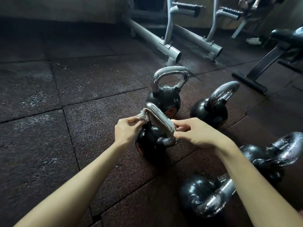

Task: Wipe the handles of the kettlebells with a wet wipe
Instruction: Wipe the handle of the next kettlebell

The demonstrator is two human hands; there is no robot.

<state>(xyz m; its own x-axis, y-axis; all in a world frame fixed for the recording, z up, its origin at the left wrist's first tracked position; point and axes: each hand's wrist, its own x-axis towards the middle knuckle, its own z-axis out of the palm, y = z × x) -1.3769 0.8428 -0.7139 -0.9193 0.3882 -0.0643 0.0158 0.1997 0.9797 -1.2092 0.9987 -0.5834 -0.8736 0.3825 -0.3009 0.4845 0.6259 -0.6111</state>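
A black kettlebell (148, 141) with a chrome handle (159, 117) stands on the rubber floor in the middle of the view. A white wet wipe (142, 115) lies along that handle, bunched at its far left corner. My left hand (127, 130) pinches the bunched end there. My right hand (195, 132) pinches the other end against the handle's near right corner. Several more black kettlebells stand around it: one behind (165, 95), one to the right (210, 108), two lying at the lower right (268, 154) (203, 194).
The floor is dark rubber tiles (65, 112). A grey steel machine frame (172, 51) runs across the back. A black bench base (255, 77) stands at the right. A white rag (253, 40) lies on the floor far right.
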